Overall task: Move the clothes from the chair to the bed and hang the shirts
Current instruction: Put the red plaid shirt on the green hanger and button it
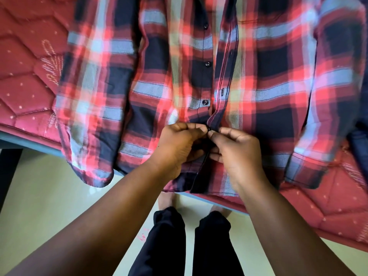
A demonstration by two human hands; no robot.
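Note:
A red, navy and light-blue plaid shirt point(258, 80) lies spread front-up on the red quilted bed point(25, 86), its hem hanging over the bed's near edge. Its front placket runs up the middle with several dark buttons, open above my hands. My left hand point(177, 148) pinches the button-side edge of the placket near the hem. My right hand point(237, 154) pinches the buttonhole-side edge right beside it, fingertips meeting at a small dark button point(209, 128). The left sleeve point(87, 116) droops over the bed edge.
The bed's edge runs diagonally from left to lower right, with pale floor point(49, 206) below it. My legs in dark trousers point(189, 246) stand close to the bed. A dark garment point(360, 144) shows at the right edge. A dark upright post point(8, 172) stands at far left.

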